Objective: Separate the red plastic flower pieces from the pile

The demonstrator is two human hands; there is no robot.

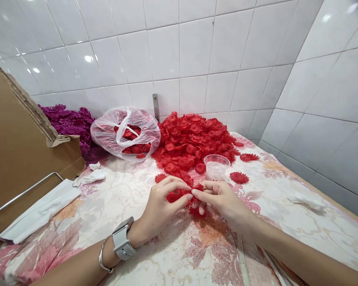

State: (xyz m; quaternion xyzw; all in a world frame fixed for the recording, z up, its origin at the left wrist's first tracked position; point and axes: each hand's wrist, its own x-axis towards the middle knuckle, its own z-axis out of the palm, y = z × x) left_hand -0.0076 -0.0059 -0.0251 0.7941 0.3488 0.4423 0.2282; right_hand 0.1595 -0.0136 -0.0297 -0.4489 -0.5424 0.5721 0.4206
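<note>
Both hands meet over the table in front of a large pile of red fabric flowers point(193, 137). My right hand point(219, 196) is closed on a red flower point(198, 208), its thumb and fingers pinching the petals. My left hand point(170, 194) has thumb and index finger brought together at the same flower's left edge; the fingertips partly hide what they grip. Just beyond the right hand stands a small clear plastic cup point(216, 167) with whitish contents. A loose red flower point(239, 177) lies to the right of the cup.
A tied clear plastic bag point(107, 137) of red flowers sits left of the pile. Purple flowers point(68, 127) are heaped behind a cardboard box point(14, 131) at the left. White paper point(41, 210) and a metal wire frame point(26, 192) lie nearby. Tiled walls point(193, 47) bound the table.
</note>
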